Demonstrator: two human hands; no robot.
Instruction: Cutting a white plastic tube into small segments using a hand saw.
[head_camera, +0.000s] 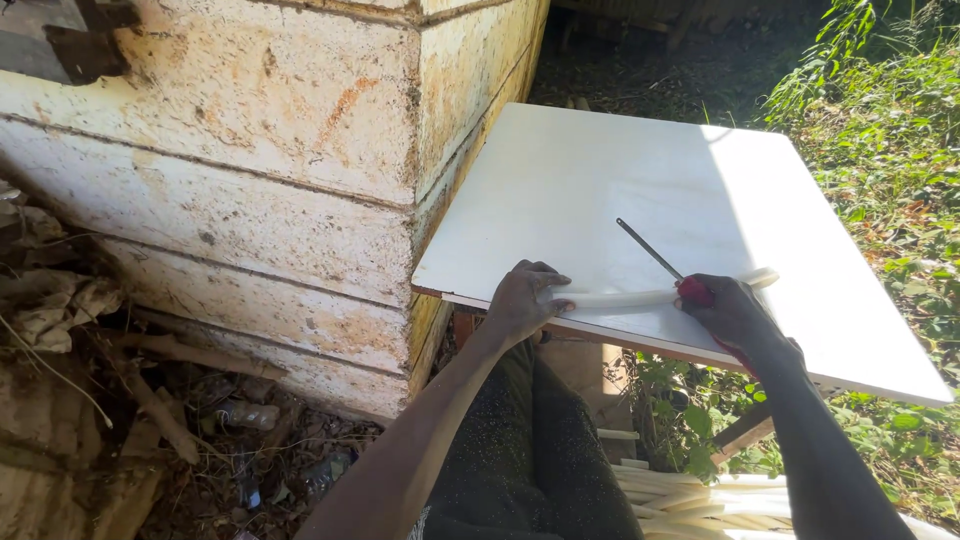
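Note:
A long, pale, peeled stalk (640, 297) lies across the near edge of a white board (620, 190). My left hand (525, 300) presses down on the stalk's left end and holds it against the board. My right hand (730, 312) grips a knife with a red handle (694, 291). Its thin dark blade (648, 248) points up and to the left over the board. The knife hand rests on the stalk near its right end.
A weathered, cream-painted block wall (260, 170) stands at the left, its corner touching the board. Several more pale stalks (690, 495) lie bundled on the ground below. Dry leaves and litter (230, 440) sit at the lower left, green plants (890, 130) at the right.

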